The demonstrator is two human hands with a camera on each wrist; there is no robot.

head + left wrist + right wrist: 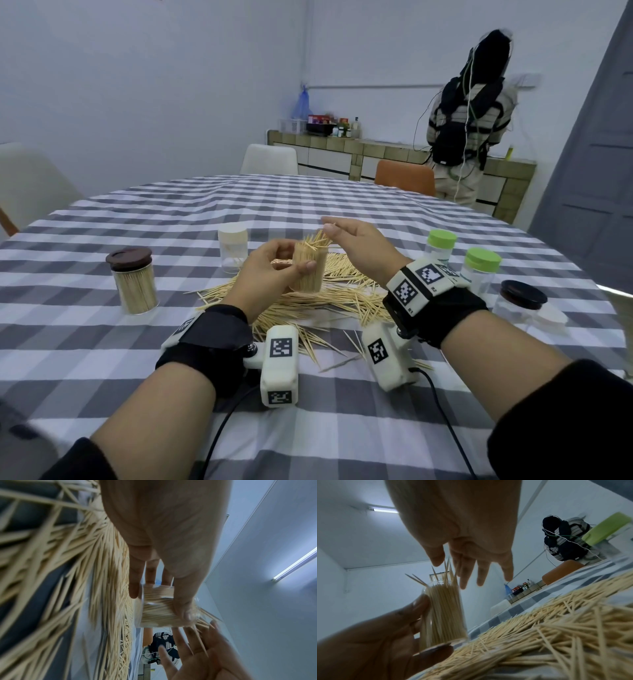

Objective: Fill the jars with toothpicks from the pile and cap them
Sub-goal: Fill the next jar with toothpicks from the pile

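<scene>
At the left of the head view stands a brown-capped jar (pixel 135 281), full of toothpicks and set aside, probably because it is finished. In the middle, the left hand (pixel 270 270) holds the open clear jar (pixel 308 270) above the toothpick pile (pixel 329 301), thumb and fingers curled round its wall, apparently to keep it upright for filling. Just right of it, the right hand (pixel 359 246) hovers over the jar's mouth with fingers loosely spread, near the toothpicks that stick out, likely to settle them. At the right, two green-capped jars (pixel 440 246) and a black-capped jar (pixel 520 301) wait, seemingly empty.
</scene>
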